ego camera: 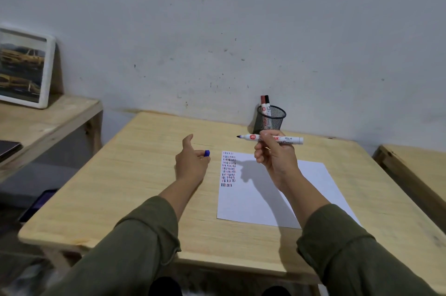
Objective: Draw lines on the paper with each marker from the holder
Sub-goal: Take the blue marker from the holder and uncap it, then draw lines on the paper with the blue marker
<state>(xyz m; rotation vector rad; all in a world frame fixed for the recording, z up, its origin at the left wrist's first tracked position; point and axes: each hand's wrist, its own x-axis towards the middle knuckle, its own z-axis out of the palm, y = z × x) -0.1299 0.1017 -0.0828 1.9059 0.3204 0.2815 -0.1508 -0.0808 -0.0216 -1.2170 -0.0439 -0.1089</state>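
Note:
My right hand [275, 155] holds an uncapped white marker [289, 139] level above the paper, its dark tip pointing left. My left hand [190, 163] hovers left of the sheet and pinches the blue cap [207, 153] in its fingertips. The white paper [255, 199] lies on the wooden table [144, 187], with rows of short blue, red and black strokes down its left edge. Behind my right hand stands a black mesh holder [271, 120] near the wall, with a red-capped marker and a black-capped marker [265, 102] upright in it.
A lower wooden shelf [43, 124] sits to the left with a framed picture [24, 66] leaning on the wall and a dark object at its edge. Another wooden surface [415, 170] shows at the right. A grey wall runs behind the table.

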